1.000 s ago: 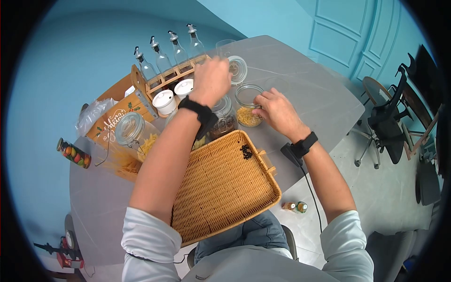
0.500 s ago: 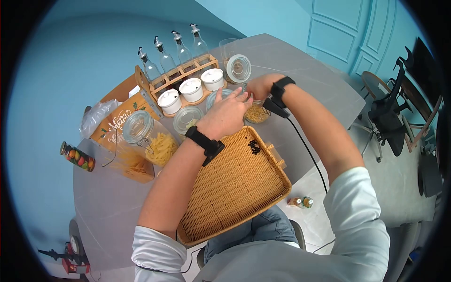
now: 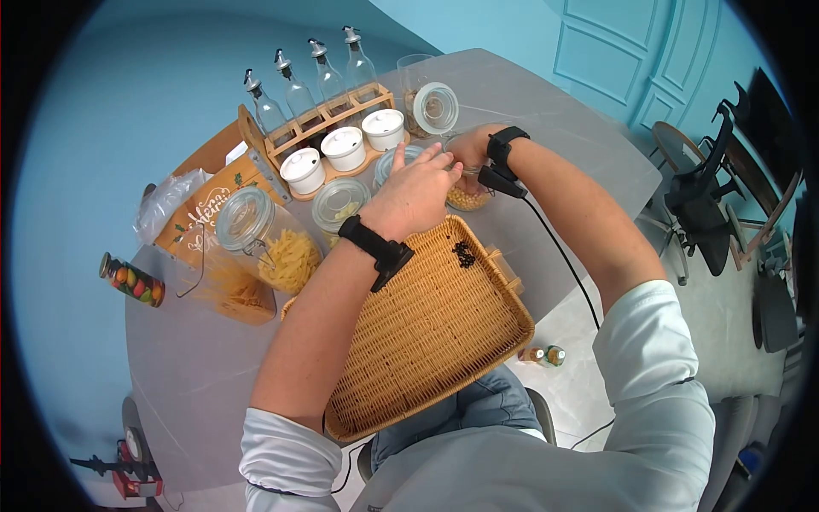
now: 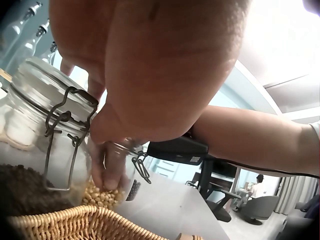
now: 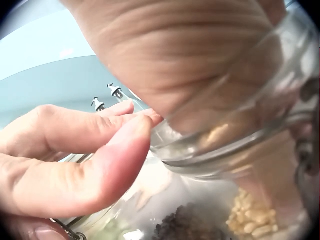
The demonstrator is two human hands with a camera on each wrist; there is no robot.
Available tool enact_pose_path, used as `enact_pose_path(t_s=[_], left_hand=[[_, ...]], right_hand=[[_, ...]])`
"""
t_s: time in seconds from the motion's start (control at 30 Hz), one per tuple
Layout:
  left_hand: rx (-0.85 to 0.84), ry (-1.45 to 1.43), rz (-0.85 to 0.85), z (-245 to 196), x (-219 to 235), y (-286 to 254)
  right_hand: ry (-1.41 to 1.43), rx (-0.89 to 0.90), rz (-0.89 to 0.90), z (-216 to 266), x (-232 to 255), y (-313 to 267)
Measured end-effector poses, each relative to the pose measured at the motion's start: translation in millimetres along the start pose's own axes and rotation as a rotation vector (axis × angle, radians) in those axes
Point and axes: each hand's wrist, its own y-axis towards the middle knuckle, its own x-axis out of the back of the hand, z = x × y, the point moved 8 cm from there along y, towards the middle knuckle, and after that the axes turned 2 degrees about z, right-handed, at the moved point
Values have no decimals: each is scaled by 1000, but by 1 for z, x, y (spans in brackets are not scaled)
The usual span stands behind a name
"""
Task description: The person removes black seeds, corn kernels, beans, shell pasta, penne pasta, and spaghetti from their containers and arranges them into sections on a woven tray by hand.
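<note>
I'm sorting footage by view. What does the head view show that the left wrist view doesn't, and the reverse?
Head view only: the wooden rack of bottles, the pasta jar and the black beans on the wicker tray. Left wrist view only: the right hand's fingers reaching inside the jar, down to the corn. Both show the left hand, the right hand and the open corn jar.

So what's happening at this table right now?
A person sits at a grey table with a wicker tray in front of them. Their right hand reaches down into an open glass jar of yellow kernels, fingers inside the glass. Their left hand rests against that jar's side, fingers fairly straight. A small heap of dark beans lies on the tray, and other clip-top jars stand beside it.
</note>
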Motion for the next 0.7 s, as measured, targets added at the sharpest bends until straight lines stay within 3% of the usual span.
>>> enact_pose_path(t_s=[0.1, 0.17, 0.3, 0.37, 0.4, 0.47, 0.5, 0.53, 0.6, 0.67, 0.7], left_hand=[[-6, 5, 4, -1, 1, -1], [-5, 13, 4, -1, 1, -1], [-1, 6, -1, 0, 2, 1], [-17, -26, -81, -2, 5, -6], [-8, -28, -73, -2, 4, -10], [-65, -101, -316, -5, 23, -23], [-80, -50, -380, -11, 35, -36], [-75, -50, -369, -19, 46, -49], [116, -210, -97, -19, 43, -71], [58, -249, -132, -25, 23, -91], [56, -278, 1, -28, 1, -97]], right_hand=[[49, 46, -151, 2, 8, -6], [-100, 146, -417, 8, 31, -10], [-171, 117, -560, -1, 33, -8], [-177, 194, -666, 6, 39, -27], [-174, 204, -659, 6, 42, -35], [283, 195, -593, -4, 50, -54], [291, 202, -585, 1, 53, -67], [388, 238, -591, 6, 55, -84], [492, 274, -598, 16, 47, -102], [623, 453, -324, 49, 13, -109], [627, 493, -238, 61, -5, -102]])
